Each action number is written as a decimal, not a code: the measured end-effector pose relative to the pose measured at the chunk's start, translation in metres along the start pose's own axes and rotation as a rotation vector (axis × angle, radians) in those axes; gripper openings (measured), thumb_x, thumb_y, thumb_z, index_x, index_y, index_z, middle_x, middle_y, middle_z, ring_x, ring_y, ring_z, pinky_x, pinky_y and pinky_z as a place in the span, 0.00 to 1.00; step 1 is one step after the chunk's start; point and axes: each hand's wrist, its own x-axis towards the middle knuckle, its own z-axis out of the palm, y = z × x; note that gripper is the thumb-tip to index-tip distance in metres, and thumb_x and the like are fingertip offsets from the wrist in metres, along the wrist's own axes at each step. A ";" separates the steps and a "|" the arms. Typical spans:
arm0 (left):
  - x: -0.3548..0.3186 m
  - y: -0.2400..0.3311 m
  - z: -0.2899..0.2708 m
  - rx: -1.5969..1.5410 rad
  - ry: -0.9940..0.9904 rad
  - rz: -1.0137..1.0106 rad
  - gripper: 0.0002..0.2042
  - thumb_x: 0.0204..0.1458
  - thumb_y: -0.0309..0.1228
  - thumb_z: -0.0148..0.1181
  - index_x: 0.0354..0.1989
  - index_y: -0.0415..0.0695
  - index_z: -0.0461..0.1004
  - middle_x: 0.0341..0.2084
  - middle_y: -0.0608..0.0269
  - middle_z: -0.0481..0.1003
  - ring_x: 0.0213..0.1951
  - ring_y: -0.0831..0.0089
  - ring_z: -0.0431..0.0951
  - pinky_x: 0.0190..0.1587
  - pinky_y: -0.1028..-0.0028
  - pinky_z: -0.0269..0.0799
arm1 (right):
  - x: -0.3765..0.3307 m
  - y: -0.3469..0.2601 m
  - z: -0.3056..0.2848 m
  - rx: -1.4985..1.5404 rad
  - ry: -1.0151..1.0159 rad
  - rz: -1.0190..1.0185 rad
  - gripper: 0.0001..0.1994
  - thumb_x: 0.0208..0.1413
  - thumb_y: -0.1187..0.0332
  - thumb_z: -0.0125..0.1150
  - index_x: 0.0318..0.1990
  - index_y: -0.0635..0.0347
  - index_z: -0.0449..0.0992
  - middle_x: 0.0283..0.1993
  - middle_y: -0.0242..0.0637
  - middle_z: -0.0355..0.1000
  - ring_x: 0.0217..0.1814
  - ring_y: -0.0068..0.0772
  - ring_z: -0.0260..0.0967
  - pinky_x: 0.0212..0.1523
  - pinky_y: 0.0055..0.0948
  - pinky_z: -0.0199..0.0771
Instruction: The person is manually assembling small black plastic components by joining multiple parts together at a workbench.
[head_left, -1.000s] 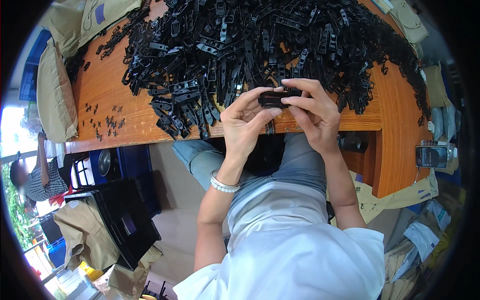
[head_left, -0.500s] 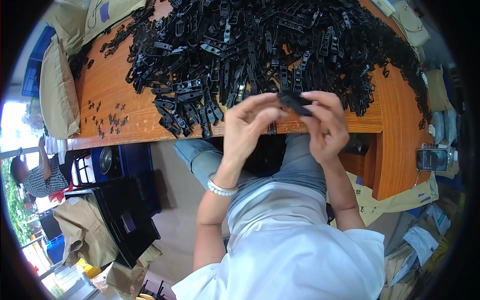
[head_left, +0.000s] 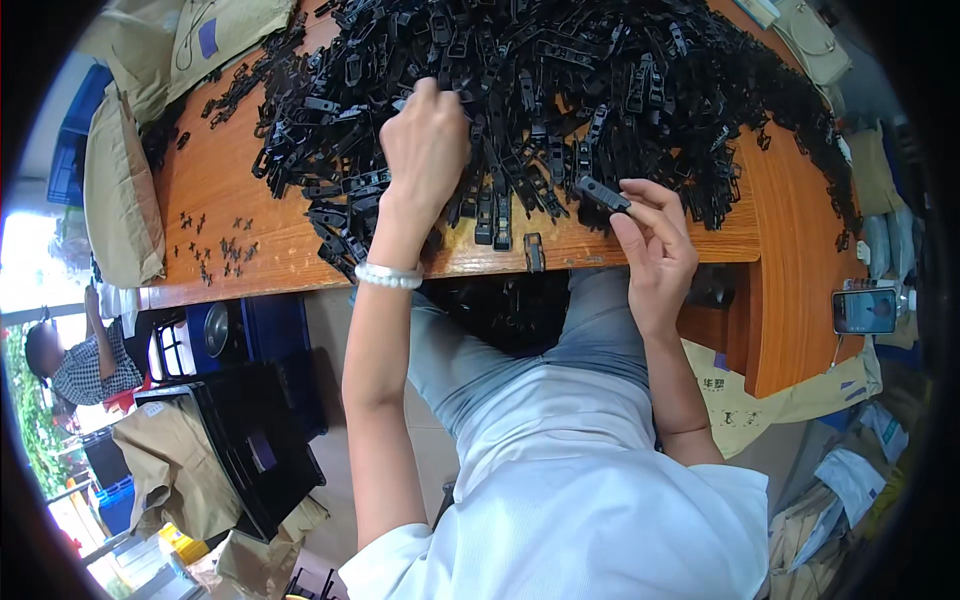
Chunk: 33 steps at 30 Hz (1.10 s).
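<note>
Black part (head_left: 603, 194): is slanting above the near side of the wooden table (head_left: 205, 160), its right end sitting in the right hand (head_left: 660, 245).
Right hand: is holding that part narrowly between thumb and fingers.
Left hand (head_left: 427, 140): is curling knuckles-up over the pile (head_left: 640, 100); its back is hiding the fingertips, so I cannot tell whether it is gripping anything.
Pile: black slender parts are spreading thickly across the tabletop.
Loose part (head_left: 535, 252): is lying at the table's near edge, between the hands.
Small pieces (head_left: 230, 256): are lying scattered left of the pile.
Bracelet (head_left: 388, 277): pale beads are circling the left wrist.
</note>
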 end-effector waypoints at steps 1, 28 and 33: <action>-0.005 0.003 -0.005 -0.089 0.124 -0.065 0.03 0.39 0.22 0.58 0.21 0.39 0.70 0.22 0.60 0.68 0.22 0.69 0.73 0.22 0.75 0.69 | 0.002 -0.001 -0.001 -0.009 -0.002 0.037 0.06 0.51 0.74 0.56 0.34 0.70 0.74 0.40 0.35 0.68 0.33 0.17 0.61 0.32 0.14 0.60; -0.073 0.065 -0.062 -1.669 -0.320 -0.788 0.06 0.45 0.26 0.61 0.27 0.36 0.74 0.22 0.70 0.68 0.21 0.86 0.65 0.22 0.85 0.57 | -0.001 -0.015 0.022 0.263 -0.264 0.316 0.07 0.47 0.73 0.62 0.33 0.67 0.75 0.29 0.28 0.64 0.29 0.15 0.59 0.31 0.15 0.60; -0.068 0.070 -0.057 -1.747 -0.252 -0.702 0.06 0.46 0.26 0.60 0.27 0.35 0.73 0.23 0.69 0.67 0.23 0.85 0.63 0.24 0.85 0.55 | 0.004 -0.022 0.021 0.298 -0.318 0.336 0.10 0.50 0.72 0.59 0.40 0.68 0.73 0.33 0.30 0.66 0.31 0.14 0.60 0.31 0.13 0.60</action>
